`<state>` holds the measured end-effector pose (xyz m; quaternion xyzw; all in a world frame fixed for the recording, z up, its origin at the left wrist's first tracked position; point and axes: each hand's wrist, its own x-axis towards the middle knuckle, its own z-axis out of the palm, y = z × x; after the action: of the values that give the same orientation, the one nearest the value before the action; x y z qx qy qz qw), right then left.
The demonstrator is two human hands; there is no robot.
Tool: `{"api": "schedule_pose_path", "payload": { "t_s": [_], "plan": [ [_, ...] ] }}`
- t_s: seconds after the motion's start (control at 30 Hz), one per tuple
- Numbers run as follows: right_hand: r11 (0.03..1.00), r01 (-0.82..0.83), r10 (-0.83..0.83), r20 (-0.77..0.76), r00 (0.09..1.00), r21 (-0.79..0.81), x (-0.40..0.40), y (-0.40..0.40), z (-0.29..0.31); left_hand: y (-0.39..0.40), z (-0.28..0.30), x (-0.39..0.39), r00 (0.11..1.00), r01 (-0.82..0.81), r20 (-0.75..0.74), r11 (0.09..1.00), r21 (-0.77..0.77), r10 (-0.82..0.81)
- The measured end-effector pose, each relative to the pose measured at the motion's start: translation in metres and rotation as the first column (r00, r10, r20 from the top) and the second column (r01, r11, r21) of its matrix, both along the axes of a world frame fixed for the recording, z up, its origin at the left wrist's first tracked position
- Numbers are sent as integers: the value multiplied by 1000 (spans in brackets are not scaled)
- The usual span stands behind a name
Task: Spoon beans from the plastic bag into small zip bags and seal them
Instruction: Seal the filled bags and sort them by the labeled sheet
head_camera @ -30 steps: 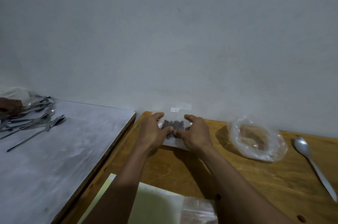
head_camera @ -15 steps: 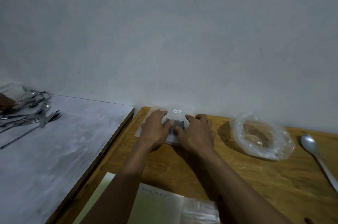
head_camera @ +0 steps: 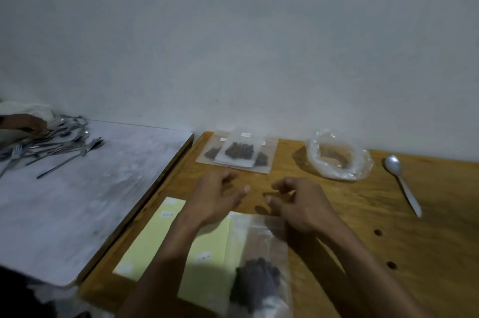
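On the brown wooden table (head_camera: 337, 214) both hands hover over bare wood at mid-depth, holding nothing. The left hand (head_camera: 215, 198) and the right hand (head_camera: 300, 203) have loosely curled fingers, thumbs pointing toward each other with a gap between them.

Beyond them, against the pale wall (head_camera: 233, 45), a small clear zip bag of dark beans (head_camera: 239, 150) lies flat on top of other filled zip bags (head_camera: 261, 159), its closure end pointing at the wall.

To the right, well apart, sits the crumpled clear plastic bag (head_camera: 339, 155), mouth open upward. Farther right lies the silver metal spoon (head_camera: 401, 182), bowl far, handle running near and right.

Near the person, another clear bag with dark beans (head_camera: 258, 281) overlaps pale yellow sheets (head_camera: 155, 237).

The table's left edge abuts a grey-white tabletop (head_camera: 90, 188) carrying scattered metal cutlery (head_camera: 51, 146), where another person's hand (head_camera: 23, 123) reaches in.
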<state>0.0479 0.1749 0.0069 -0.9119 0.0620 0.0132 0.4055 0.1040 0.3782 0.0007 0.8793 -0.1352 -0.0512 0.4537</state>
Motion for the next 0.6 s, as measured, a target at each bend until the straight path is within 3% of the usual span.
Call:
{"api": "schedule_pose_path", "payload": {
  "t_s": [0.1, 0.17, 0.27, 0.43, 0.5, 0.6],
  "plan": [
    [997, -47, 39, -122, 992, -63, -23, 1, -9, 5, -15, -26, 995, 99, -20, 958, 268, -97],
    [995, -11, 0, -108, 994, -96, -30, 6, -13, 5, -20, -37, 994, 86, 19, 904, 418, -103],
    [976, 12, -21, -38, 999, -218, -32, 10, -15, 1, -22, -47, 995, 26, 77, 907, 421, -65],
    [999, 31, -31, 19, 999, -33, -29, 6, -9, -2, -25, -47, 986, -20, 169, 981, 192, -13],
    [994, 28, -35, 63, 997, 105, -27, 3, 1, -4, -18, -47, 996, -63, 58, 997, -55, 66],
    [907, 0, -53, 114, 992, 420, -24, 3, 21, -3, -2, -48, 981, -133, -189, 875, -465, 49]
  ]
}}
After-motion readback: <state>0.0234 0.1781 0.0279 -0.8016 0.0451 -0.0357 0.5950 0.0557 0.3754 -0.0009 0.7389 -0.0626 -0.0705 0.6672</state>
